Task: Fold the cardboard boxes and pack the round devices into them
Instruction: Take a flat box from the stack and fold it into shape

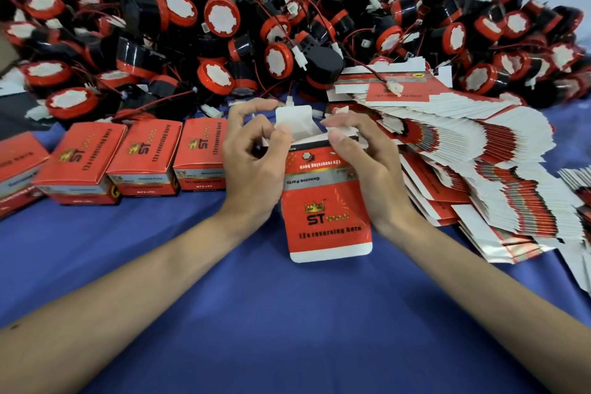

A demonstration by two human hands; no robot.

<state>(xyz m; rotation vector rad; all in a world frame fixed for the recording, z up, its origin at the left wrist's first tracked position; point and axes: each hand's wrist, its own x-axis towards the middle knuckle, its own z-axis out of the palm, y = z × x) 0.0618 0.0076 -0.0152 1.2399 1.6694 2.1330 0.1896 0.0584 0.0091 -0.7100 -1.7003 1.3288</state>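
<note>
A row of closed red boxes (pixel 144 157) stood to the left of the half-folded box (pixel 326 208), side by side and touching, with one more closed box (pixel 16 160) at the far left edge of view. All sat on the blue cloth (pixel 256 313) that covered the table.

The left hand (pixel 252 157) gripped the half-folded box at its upper left corner. Its fingers were curled and its thumb pressed against the edge beside the white flap (pixel 294 121). That flap stood upright at the far end of the box. The box itself lay lengthwise between the two hands, printed face up, with its near end resting on the cloth.

The right hand (pixel 361 163) held the upper right corner of the same box, thumb on the top edge and fingers reaching over the open end. Whether the fingertips touched a side flap could not be told.

Just to the right of the half-folded box lay a fanned stack of flat cartons (pixel 479 153), overlapping one another. Behind the box, a large heap of round devices (pixel 224 19), black and red with loose wires, stretched across the whole width of the view.
</note>
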